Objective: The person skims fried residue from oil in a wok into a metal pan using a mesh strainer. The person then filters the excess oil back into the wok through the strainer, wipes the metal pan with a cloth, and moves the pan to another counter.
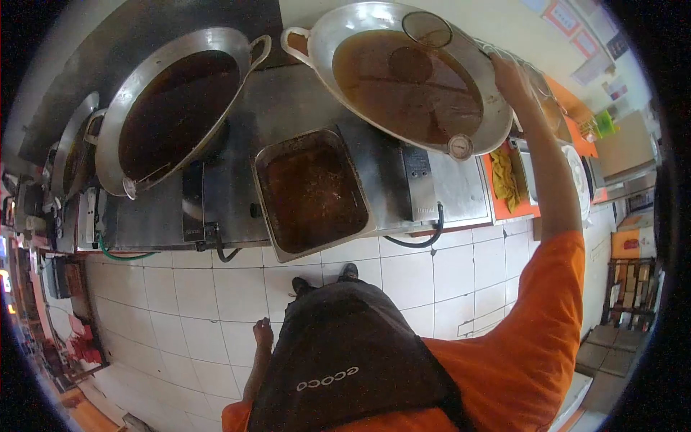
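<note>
At the upper right, my right hand (509,78) is closed beside the far rim of the right-hand wok (497,115). It appears to grip the handle of a round mesh strainer (427,29), though the fingers partly hide the grip. The strainer is above brown liquid (374,79), and a dark round patch shows on the liquid below it. A round dial thermometer (460,147) sits at the wok's near rim. My left hand (263,334) hangs low by my side over the floor, fingers curled, with nothing visible in them.
A second wok (108,158) with dark liquid and a dial thermometer (129,188) stands left. Between the woks, a rectangular metal pan (263,169) of brown liquid overhangs the counter's front edge. A yellow cloth (505,180) lies right. White tiles (194,302) cover the floor.
</note>
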### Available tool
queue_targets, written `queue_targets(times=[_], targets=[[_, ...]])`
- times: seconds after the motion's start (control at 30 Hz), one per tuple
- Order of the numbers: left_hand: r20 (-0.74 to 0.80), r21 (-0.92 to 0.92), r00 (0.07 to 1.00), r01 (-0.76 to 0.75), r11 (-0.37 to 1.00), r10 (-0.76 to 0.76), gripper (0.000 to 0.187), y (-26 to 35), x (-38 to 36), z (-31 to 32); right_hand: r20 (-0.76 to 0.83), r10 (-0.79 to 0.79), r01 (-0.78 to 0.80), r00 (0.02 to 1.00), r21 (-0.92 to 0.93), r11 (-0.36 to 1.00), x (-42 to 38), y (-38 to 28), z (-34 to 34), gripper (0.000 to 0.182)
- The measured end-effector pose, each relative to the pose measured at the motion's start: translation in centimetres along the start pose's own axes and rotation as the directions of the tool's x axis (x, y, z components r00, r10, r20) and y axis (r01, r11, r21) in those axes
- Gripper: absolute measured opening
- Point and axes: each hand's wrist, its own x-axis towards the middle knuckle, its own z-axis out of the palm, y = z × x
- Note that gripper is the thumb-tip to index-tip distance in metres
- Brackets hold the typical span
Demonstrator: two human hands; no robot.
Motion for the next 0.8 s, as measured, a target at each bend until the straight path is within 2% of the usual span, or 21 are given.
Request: queue_targets(times=[0.03,0.13,0.23,0.27,0.33,0.43,0.53,0.63,0.73,0.8], targets=[[-0.029,0.035,1.0,0.01,0.999,-0.009,0.033,-0.9,-0.5,0.5,0.019,0.008,-0.007,1.0,-0.035,0.999,0.7,-0.2,0.5,0.035],[-0.002,0.153,0.967,-0.253,0.955,0.256,0.03,-6.7,-1.4,2.5,0.076,-0.058,0.063,0.995,-0.069,0.996,2.3,-0.7,2.2,0.033],[0.07,0.085,0.965,-0.258,0.962,0.253,0.029,-7.4,-3.5,2.8,0.021,-0.102,0.103,0.995,-0.04,0.994,3.1,0.1,5.6,0.037],[0.205,0.26,0.96,-0.243,0.934,0.193,0.03,-7.2,-3.4,3.0,0.047,-0.143,0.144,0.989,-0.018,0.989,3.4,0.6,6.6,0.036],[0.424,0.575,0.906,-0.27,0.772,0.001,0.032,-6.8,-2.8,3.4,0.098,-0.219,0.217,0.971,0.028,0.976,3.3,1.2,7.5,0.035],[0.257,0.35,0.96,0.017,0.937,-0.113,0.034,-6.6,-2.9,4.1,0.162,-0.338,0.318,0.927,0.136,0.938,2.0,0.6,7.5,0.03],[0.28,0.369,0.96,-0.098,0.924,-0.01,0.034,-5.4,-1.9,4.4,0.124,-0.399,0.354,0.908,0.281,0.892,-0.2,-1.2,5.6,0.027],[0.223,0.224,0.971,-0.135,0.965,0.084,0.033,-4.9,-0.5,5.0,0.093,-0.416,0.357,0.905,0.365,0.86,-3.0,-3.5,1.2,0.023],[0.204,0.095,0.979,-0.043,0.995,0.023,0.032,-1.4,-0.4,4.2,0.016,-0.513,0.443,0.858,0.481,0.756,-3.3,-3.4,3.0,0.024],[0.151,0.024,0.988,-0.029,0.999,0.025,0.032,0.9,-1.1,3.5,0.056,-0.531,0.431,0.846,0.515,0.741,-4.1,-4.2,1.2,0.024]])
